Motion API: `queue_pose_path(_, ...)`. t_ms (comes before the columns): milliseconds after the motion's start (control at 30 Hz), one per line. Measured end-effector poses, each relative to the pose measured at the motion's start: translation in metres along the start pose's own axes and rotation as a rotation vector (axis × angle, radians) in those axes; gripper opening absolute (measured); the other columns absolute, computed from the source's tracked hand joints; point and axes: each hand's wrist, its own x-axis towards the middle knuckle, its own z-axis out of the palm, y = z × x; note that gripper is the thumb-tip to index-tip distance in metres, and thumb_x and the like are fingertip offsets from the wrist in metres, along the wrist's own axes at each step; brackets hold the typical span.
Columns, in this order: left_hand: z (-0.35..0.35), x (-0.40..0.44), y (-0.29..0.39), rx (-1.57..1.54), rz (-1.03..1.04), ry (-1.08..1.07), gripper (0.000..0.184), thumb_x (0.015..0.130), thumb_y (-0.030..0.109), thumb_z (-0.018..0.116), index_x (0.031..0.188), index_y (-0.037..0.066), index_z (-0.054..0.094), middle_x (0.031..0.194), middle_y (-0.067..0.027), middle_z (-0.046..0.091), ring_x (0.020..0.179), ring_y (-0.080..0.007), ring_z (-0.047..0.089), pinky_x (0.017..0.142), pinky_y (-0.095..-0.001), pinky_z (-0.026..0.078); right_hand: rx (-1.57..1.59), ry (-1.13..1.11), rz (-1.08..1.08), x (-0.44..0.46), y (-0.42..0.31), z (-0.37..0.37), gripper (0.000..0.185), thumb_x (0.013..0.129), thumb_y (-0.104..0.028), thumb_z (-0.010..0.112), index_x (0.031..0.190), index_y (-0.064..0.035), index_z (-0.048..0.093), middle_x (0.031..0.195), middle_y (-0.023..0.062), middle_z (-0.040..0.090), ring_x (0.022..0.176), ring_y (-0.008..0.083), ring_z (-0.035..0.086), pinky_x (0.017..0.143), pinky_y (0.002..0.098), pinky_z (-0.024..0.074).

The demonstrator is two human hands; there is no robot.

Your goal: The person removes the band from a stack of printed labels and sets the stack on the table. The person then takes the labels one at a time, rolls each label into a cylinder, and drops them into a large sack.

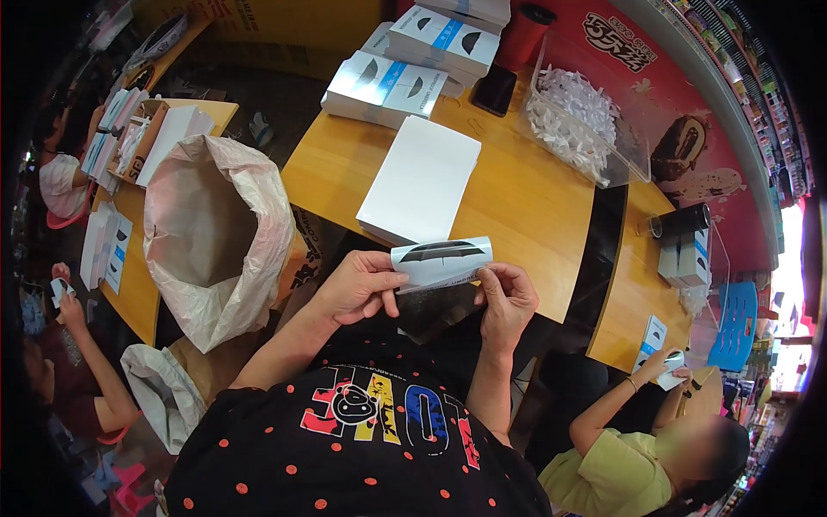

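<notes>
Between my two hands is a printed sheet (pixel 441 263) with a black umbrella picture, its upper edge curled over. My left hand (pixel 360 289) pinches the sheet's left edge between thumb and fingers. At the opposite edge, my right hand (pixel 508 300) grips it the same way. Just beyond the sheet, a thick stack of blank white sheets (pixel 422 177) lies on the wooden table (pixel 525 224). Farther back are banded stacks of umbrella-printed sheets (pixel 388 86). Below the held sheet is a dark, shiny surface that I cannot make out.
An open woven sack (pixel 215 233) stands to my left. A clear tub of white curled strips (pixel 573 116), a phone (pixel 494 91) and a red tumbler (pixel 525 36) sit at the table's back. Co-workers at side tables handle similar sheets; one wears a yellow-green shirt (pixel 620 474).
</notes>
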Motion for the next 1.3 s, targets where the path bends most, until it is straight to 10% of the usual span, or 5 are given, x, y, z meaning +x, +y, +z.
queue_pose_path(333,0.015,-0.001,-0.009,-0.143,0.172,0.036,0.022,0.086,-0.004,0.051,0.105,-0.008,0.062,0.093,-0.0154,0.067,0.081,-0.0211,0.068,0.07,-0.0271,0.056,0.03,0.032,-0.013,0.003,0.006,-0.001,0.008,0.083,0.002,0.065,0.089,0.0035,0.06,0.077,0.0079,0.064,0.057,0.0081,0.055,0.051,0.0173,0.043)
queue_pose_path(433,0.019,0.001,-0.015,0.245,0.287,0.151,0.019,0.086,0.0,0.058,0.103,-0.006,0.064,0.09,-0.0123,0.067,0.08,-0.0177,0.067,0.07,-0.0261,0.055,0.04,0.024,-0.011,0.003,0.009,-0.001,0.01,0.082,0.002,0.066,0.09,0.0032,0.06,0.076,0.0075,0.064,0.057,0.0074,0.055,0.051,0.0172,0.042)
queue_pose_path(1000,0.011,0.004,-0.019,-0.021,0.166,0.117,0.02,0.089,0.007,0.058,0.107,-0.002,0.061,0.093,-0.0102,0.065,0.067,-0.0169,0.067,0.056,-0.0212,0.054,0.107,-0.217,0.245,0.024,0.008,-0.019,0.007,0.078,-0.002,0.071,0.078,-0.001,0.064,0.07,0.0019,0.064,0.059,0.0033,0.053,0.054,0.0159,0.038)
queue_pose_path(1300,0.017,0.008,-0.021,-0.028,0.231,0.104,0.025,0.095,0.009,0.048,0.113,-0.006,0.056,0.102,-0.0168,0.064,0.085,-0.0241,0.067,0.07,-0.0295,0.057,0.088,-0.187,0.239,0.023,0.011,-0.015,0.009,0.08,-0.002,0.069,0.077,-0.0022,0.061,0.066,-0.0014,0.058,0.05,0.0015,0.038,0.045,0.0167,0.0258)
